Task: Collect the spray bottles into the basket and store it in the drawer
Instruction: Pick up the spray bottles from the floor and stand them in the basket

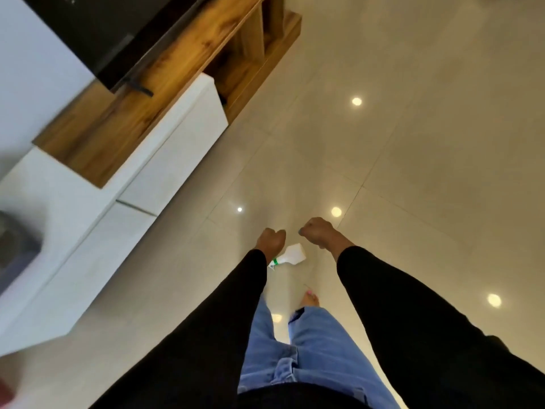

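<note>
- Your left wrist covers the head of the white plastic spray bottle with a green collar (290, 255)
- The blurred grey object (16, 249) at your left edge can't be identified
- The frame's top cuts off the black television screen (97, 31)

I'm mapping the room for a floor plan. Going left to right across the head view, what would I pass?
White drawer cabinet → left hand → spray bottle lying on the floor → right hand.

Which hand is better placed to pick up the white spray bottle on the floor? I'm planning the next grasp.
Probably the left hand. In this view it sits right above the spray bottle, overlapping its green-collared neck end. The right hand is off to the bottle's far side. Both hands are curled and hold nothing.
</note>
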